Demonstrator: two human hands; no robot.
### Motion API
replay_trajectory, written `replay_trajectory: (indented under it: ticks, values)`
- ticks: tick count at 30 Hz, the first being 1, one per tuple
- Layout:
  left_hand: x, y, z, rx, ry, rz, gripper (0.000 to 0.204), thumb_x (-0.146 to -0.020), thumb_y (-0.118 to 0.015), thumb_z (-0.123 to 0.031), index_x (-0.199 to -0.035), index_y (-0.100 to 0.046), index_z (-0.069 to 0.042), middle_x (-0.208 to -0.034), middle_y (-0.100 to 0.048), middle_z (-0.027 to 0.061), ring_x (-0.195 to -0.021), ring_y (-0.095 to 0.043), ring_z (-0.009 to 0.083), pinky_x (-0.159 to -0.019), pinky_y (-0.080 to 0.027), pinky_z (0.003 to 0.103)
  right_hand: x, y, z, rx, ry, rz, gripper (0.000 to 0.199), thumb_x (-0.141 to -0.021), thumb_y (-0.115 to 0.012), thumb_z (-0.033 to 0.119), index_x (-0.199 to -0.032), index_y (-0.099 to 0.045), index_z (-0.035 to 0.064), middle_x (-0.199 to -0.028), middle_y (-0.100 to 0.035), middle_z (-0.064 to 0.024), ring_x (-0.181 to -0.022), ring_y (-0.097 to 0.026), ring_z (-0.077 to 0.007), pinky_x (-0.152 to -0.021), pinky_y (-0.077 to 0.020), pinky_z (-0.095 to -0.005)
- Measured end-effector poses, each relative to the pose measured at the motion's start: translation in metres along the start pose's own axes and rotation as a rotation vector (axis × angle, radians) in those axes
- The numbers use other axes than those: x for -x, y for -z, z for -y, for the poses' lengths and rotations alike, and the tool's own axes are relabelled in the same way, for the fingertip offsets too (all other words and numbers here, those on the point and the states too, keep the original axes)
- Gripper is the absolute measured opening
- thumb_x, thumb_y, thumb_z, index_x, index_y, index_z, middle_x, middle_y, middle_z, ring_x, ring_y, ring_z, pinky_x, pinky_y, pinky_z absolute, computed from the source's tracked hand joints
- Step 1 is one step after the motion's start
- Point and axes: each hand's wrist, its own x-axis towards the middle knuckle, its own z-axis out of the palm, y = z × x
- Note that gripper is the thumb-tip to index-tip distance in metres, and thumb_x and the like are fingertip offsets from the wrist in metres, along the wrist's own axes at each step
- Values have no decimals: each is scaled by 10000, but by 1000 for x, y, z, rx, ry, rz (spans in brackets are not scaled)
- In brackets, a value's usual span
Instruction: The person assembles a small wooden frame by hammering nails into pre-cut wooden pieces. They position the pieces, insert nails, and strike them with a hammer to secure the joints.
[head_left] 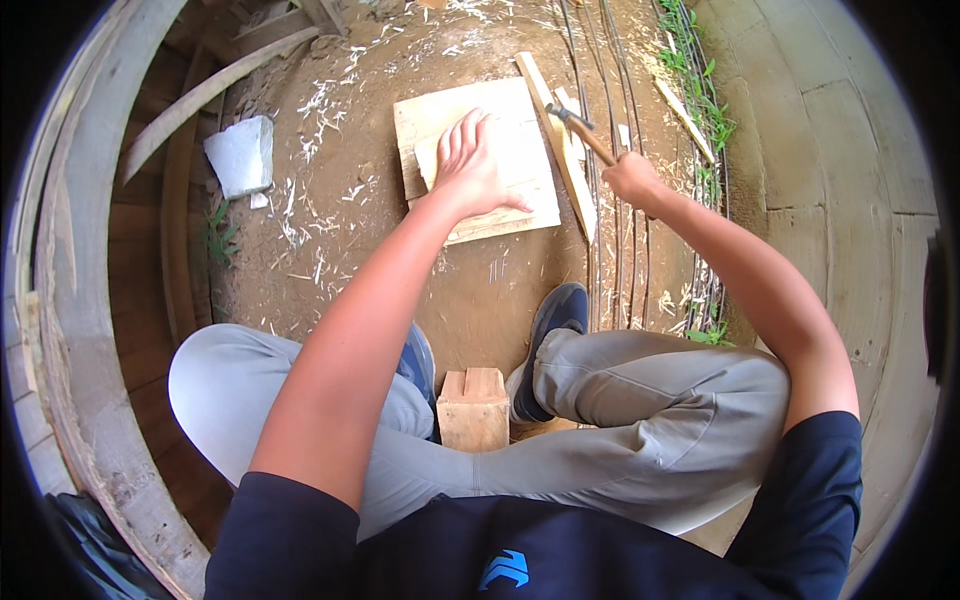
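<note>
My left hand lies flat on a pale square of wooden boards, its fingers stretched toward the far edge and the thumb out to the right. The boards rest on the dirt ground in front of my feet. My right hand is wrapped round the wooden handle of a hammer, held to the right of the boards. The dark metal head of the hammer is raised near a long wooden strip that lies along the boards' right side. A few small nails appear on the ground just nearer than the boards.
Between my feet stands a wooden block. A pale stone block lies at the left, beside a wooden frame. Long thin metal rods run along the ground at the right, before a block wall. Wood shavings are scattered about.
</note>
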Motion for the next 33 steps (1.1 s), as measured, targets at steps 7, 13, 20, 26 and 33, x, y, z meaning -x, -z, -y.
replay_trajectory:
  ticks: [7,13,20,26,33]
  values:
    - [-3,11,-7,-2,-11,15,1333,-594,-951,-576,-1598,-266,-28,-1632,-332,184,-1544,-261,346,-1294,-155,481,1,-42,-11,142,108,91,427,-990,-559,176,-1283,-584,-134,-1240,-683,-301,-1159,-696,-398,-945,-577,-467]
    - [-7,18,21,23,73,-84,777,-865,-807,-429,-1516,-493,-146,-1570,-451,153,-1473,-391,333,-1261,-228,468,-6,-15,27,-33,432,-78,340,-955,-592,231,-1050,-758,-50,-1117,-726,-294,-1057,-733,-402,-928,-580,-460]
    - [14,-13,50,356,399,-395,696,-940,-753,-381,-1506,-465,-95,-1486,-509,228,-1424,-448,384,-1196,-359,465,4,-3,80,-358,776,48,580,-898,-804,222,-1402,-631,-8,-1250,-728,-187,-1185,-688,-320,-1043,-535,-390]
    - [29,-31,36,671,564,-480,666,-1014,-674,-268,-1571,-365,-73,-1539,-489,283,-1430,-479,412,-1184,-376,464,4,-17,87,-519,615,36,585,-815,-847,48,-1374,-676,39,-1214,-744,-141,-1138,-708,-262,-1009,-559,-355]
    - [25,-40,38,806,600,-542,652,-1006,-694,-199,-1546,-368,-35,-1526,-501,283,-1439,-481,374,-1189,-373,448,3,-24,95,-514,559,-57,529,-808,-814,-4,-1325,-709,35,-1185,-751,-128,-1111,-714,-242,-991,-566,-331]
